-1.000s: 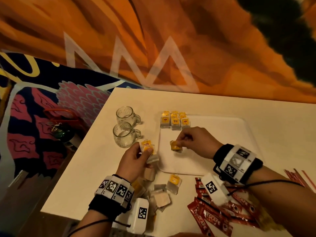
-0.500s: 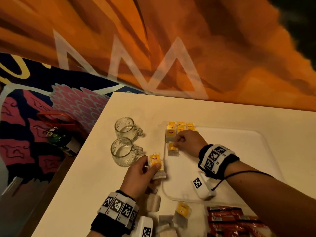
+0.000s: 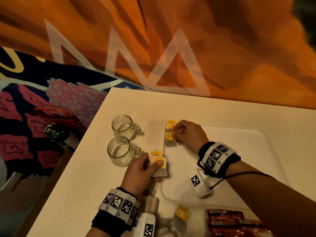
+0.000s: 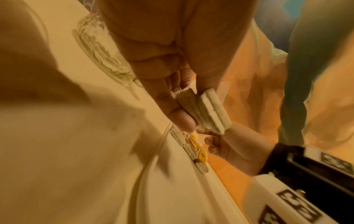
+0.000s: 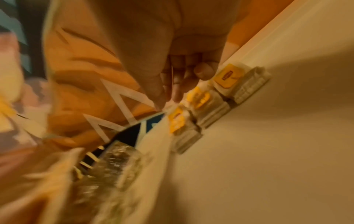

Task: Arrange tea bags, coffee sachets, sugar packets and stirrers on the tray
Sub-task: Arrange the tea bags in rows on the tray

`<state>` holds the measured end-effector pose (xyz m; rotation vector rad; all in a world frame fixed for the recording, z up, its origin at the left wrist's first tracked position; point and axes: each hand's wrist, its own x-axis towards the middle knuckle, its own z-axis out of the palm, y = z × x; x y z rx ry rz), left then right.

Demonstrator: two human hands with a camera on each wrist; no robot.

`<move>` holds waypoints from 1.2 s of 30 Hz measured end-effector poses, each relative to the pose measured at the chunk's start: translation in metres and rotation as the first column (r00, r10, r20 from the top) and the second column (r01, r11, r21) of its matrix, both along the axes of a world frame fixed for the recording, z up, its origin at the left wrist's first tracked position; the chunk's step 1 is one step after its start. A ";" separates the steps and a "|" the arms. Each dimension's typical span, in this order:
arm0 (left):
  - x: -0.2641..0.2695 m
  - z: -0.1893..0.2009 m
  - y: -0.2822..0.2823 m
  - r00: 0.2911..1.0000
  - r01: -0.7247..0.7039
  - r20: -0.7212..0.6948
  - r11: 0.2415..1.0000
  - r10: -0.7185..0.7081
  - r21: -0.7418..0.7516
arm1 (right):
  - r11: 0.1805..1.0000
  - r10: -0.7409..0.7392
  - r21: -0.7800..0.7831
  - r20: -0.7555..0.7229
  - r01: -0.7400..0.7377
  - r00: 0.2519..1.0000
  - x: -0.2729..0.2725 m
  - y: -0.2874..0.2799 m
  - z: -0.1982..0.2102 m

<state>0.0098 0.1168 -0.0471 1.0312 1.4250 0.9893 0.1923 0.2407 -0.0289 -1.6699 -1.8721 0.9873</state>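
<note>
Yellow-tagged tea bags (image 3: 170, 134) sit in a short row along the tray's (image 3: 256, 159) far left corner, and the right hand (image 3: 189, 134) is down on them, its grip pinched on the nearest bag at the row's near end, fingertips (image 5: 204, 72) curled over the tags. I would judge this bag is just being settled into line, its long axis running toward the near edge like its neighbours. Just near and to the left of that grip, off the tray and beside its rim, the left hand (image 3: 142, 170) holds a small stack of tea bags (image 3: 158, 162), thumb on top and fingers beneath, squeezing them together as the left wrist view shows. The next bag therefore lies a short reach toward the person from the right grip, closer to it than anything else. Two empty glass mugs (image 3: 122, 139) stand on the tabletop (image 3: 82, 194) further left of the held stack. Nearer the person, loose tea bags (image 3: 181, 218) and red coffee sachets (image 3: 230, 223) lie off the tray. No sugar packets or stirrers are clearly in view.
</note>
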 end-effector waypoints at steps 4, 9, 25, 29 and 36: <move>0.007 0.007 0.000 1.000 -0.002 0.025 1.000 0.003 -0.012 | 0.998 0.054 -0.025 -0.218 -0.060 0.974 0.003 -0.039 0.025; 0.020 0.017 0.000 0.996 -0.032 0.082 0.999 0.031 0.010 | 0.981 0.093 -0.133 -0.304 -0.139 0.948 0.017 -0.073 0.026; 0.027 0.027 -0.006 0.989 -0.062 0.136 0.998 0.059 0.012 | 0.984 0.080 -0.125 -0.334 -0.128 0.939 0.030 -0.087 0.033; 0.021 0.026 -0.003 0.979 -0.144 0.147 0.990 0.141 0.010 | 0.989 0.119 -0.059 -0.211 -0.134 0.970 0.043 -0.085 0.037; 0.016 0.018 0.001 0.967 -0.184 0.172 0.982 0.189 -0.040 | 0.929 0.330 -0.194 0.045 -0.316 0.943 0.053 -0.082 0.024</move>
